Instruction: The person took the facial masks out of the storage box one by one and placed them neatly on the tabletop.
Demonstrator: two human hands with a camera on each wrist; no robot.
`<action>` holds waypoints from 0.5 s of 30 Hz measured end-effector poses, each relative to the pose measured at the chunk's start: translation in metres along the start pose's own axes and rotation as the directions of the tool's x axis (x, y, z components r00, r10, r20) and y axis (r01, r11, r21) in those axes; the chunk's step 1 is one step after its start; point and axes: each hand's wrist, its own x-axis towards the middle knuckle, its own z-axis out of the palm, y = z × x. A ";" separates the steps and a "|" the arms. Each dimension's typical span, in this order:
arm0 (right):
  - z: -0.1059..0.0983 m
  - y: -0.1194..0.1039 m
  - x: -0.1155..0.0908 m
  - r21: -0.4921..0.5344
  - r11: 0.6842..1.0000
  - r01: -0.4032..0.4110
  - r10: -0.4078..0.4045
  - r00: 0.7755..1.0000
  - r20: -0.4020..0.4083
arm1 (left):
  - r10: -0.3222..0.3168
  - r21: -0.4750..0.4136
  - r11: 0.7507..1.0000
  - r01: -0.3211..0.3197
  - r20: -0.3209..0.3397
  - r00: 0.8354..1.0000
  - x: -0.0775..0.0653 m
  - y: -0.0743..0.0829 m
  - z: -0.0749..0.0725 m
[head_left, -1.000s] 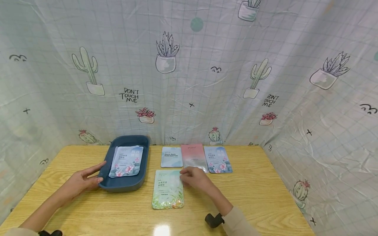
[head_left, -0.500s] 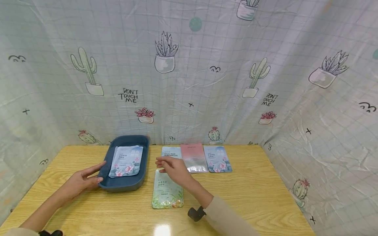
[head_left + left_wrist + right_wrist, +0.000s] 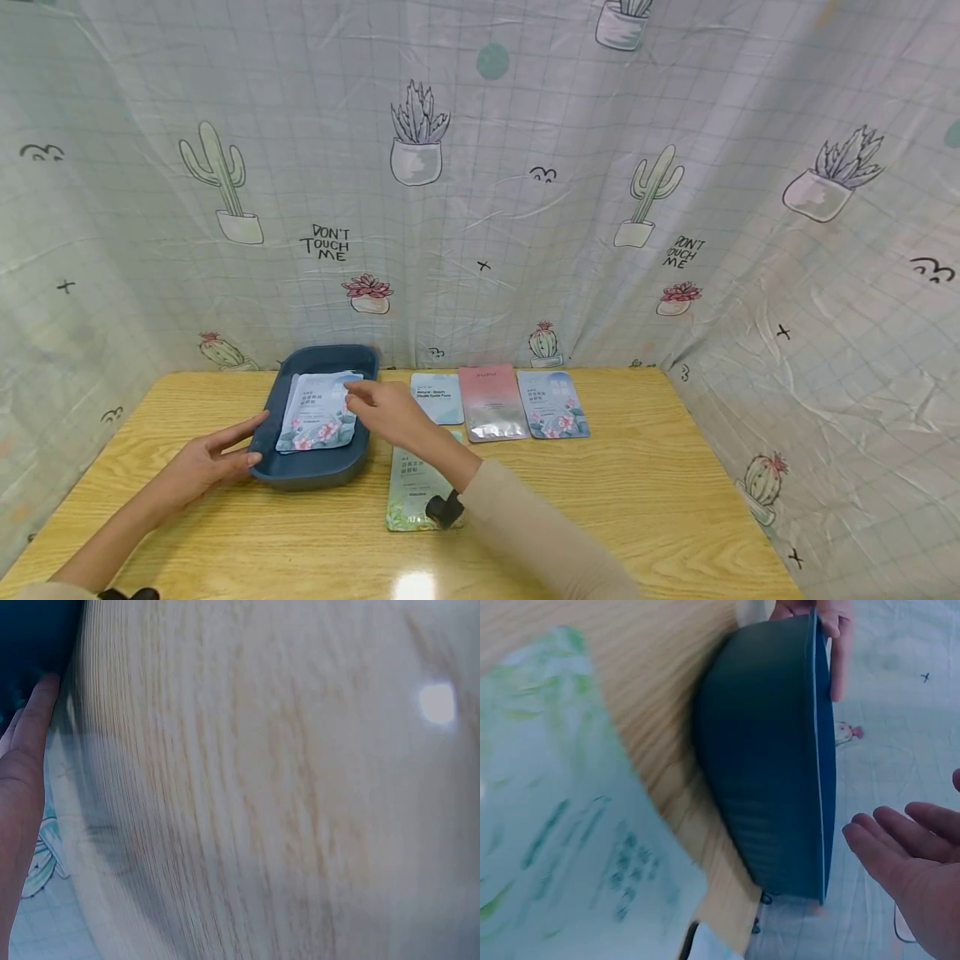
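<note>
Nearest the camera, the green sachet [image 3: 420,487] lies flat on the wooden table [image 3: 660,500], long axis running away from the person, partly under the right forearm. Not being touched.

A bit further out, the left hand [image 3: 202,462] rests against the near left corner of the blue tray [image 3: 315,475], fingers straight and laid along the wall (in the right wrist view the fingertips peek over the rim [image 3: 831,637]).

Then the bit that matters: the right hand [image 3: 386,408] hangs over the tray's right rim, fingers loosely spread and holding nothing, fingertips just at the right edge of the floral sachet [image 3: 315,412] lying in the tray. So that sachet sits directly left of the right hand, long axis pointing away from the person. Can't tell whether the fingertips actually touch it.

Furthest back, a row of three: pale blue sachet [image 3: 437,398], pink sachet [image 3: 491,402], and another floral sachet [image 3: 552,405], side by side near the cactus-print curtain [image 3: 480,208].
</note>
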 end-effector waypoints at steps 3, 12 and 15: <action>0.006 -0.003 0.016 -0.015 1.000 -0.017 0.018 1.000 0.026 | -0.003 0.002 1.000 0.003 0.001 1.000 0.000 -0.001 0.000; 0.023 -0.012 0.060 -0.165 0.982 -0.087 0.097 0.994 0.053 | -0.012 0.000 1.000 0.012 0.001 1.000 0.001 0.000 0.001; 0.028 -0.015 0.071 -0.185 0.973 -0.134 0.147 0.987 0.057 | -0.010 0.000 1.000 0.010 0.001 1.000 0.001 0.000 0.001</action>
